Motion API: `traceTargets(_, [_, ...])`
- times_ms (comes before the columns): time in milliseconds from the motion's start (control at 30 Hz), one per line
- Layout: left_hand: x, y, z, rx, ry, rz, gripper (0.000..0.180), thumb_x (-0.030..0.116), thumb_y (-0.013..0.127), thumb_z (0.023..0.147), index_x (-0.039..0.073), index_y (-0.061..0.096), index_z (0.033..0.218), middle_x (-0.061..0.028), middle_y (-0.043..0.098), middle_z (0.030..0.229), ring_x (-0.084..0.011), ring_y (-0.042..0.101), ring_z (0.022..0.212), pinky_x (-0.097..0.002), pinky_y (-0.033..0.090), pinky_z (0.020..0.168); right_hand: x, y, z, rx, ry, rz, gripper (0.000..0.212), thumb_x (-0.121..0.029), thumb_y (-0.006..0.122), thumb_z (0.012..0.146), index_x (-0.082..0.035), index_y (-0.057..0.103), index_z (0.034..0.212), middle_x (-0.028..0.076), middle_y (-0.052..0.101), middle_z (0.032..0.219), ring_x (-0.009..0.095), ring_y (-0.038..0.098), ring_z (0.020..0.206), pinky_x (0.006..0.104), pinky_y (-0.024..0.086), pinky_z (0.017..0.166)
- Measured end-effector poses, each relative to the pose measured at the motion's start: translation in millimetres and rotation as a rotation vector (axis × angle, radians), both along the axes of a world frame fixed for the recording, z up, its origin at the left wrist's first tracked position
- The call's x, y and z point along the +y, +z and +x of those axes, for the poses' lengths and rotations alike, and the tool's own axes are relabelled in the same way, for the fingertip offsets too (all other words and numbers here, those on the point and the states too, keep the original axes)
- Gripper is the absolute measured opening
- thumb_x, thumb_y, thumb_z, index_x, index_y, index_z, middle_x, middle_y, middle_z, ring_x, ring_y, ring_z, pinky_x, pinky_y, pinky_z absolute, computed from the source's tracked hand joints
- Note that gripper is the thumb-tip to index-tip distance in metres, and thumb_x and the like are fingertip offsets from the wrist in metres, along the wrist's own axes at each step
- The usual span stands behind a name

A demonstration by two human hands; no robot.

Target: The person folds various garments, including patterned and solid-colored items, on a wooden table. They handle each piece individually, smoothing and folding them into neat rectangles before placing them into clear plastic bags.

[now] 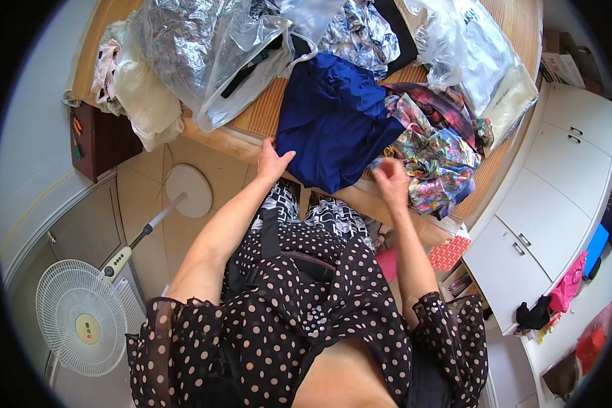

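Note:
A navy blue cloth garment lies spread over the table's near edge, its lower part hanging over the side. My left hand rests at the cloth's left edge, thumb apart from the fingers and touching the fabric. At its lower right corner, my right hand is closed with curled fingers; whatever is between them is hidden. Right beside that hand, a crumpled multicoloured floral garment lies on the table. A dark red patterned cloth is bunched behind it.
Clear plastic bags with clothes fill the back left of the wooden table. Cream cloth hangs over its left edge. More bagged clothes lie at right. A white fan stands lower left; white cabinets line the right.

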State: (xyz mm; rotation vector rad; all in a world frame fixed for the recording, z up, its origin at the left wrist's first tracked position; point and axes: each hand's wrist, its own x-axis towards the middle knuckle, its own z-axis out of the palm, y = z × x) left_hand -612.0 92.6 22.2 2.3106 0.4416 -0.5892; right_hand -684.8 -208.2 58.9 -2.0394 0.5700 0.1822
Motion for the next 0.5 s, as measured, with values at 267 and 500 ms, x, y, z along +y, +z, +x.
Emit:
traceTargets(267, [-20.4,52.5,19.4,0.839,0.312,-0.935,0.036,0.016,0.062,0.079,0.001,0.055,0.110,-0.0092,0.063,0.100,-0.0168,0.061,0.090,-0.0311,0.051,0.079,69.3,-20.2,-42.8,0.707,-0.330,1.045,0.042,-0.025,0.068,0.081,-0.003,0.049,0.110,0.010,0.060,0.099,0.015,0.060,0.084,0.0244,0.049,0.069])
traceTargets(500, [-33.1,88.2,12.3,0.917,0.368,-1.295,0.044,0.017,0.060,0.082,-0.003,0.048,0.119,-0.0134,0.059,0.110,-0.0214,0.062,0.095,-0.0337,0.051,0.083,69.7,15.2,-28.5,0.363,-0.694,1.677,0.058,-0.038,0.059,0.085,-0.005,0.037,0.128,0.020,0.043,0.129,0.033,0.044,0.119,0.0477,0.036,0.100])
